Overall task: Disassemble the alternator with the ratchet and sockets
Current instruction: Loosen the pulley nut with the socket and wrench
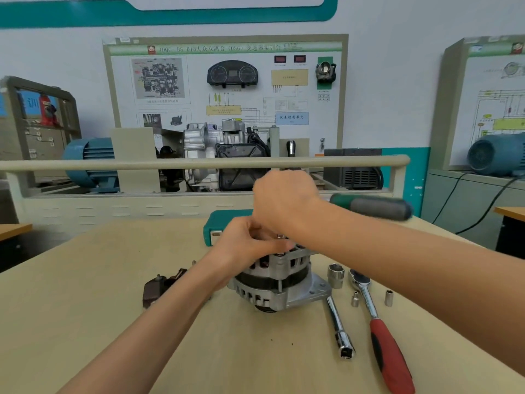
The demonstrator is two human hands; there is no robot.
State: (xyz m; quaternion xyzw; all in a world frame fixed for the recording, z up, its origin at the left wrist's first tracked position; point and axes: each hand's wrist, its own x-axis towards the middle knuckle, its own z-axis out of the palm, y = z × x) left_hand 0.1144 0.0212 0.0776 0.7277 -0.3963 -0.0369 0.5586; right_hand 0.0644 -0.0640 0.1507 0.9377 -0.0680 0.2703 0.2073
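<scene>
The right hand [284, 201] is seen from behind, curled over the head end of a green-and-grey-handled tool [372, 206], whose blurred handle sticks out to the right above the table; what the fingers close on beneath is hidden. The left hand [245, 244] is laid against the top of the alternator [279, 282], its fingers bent around the upper housing. The alternator is stood upright near the middle of the tan table [99, 302], directly under both hands. Just right of it, a large socket [335, 275] is set upright, with a chrome extension bar [339, 327] and a red-handled ratchet [380, 334] laid side by side, and two small sockets [388, 298] placed on either side of the ratchet's shaft. A dark brown part [159, 288] is lying left of the alternator. A teal case [224, 227] is partly covered behind the hands.
</scene>
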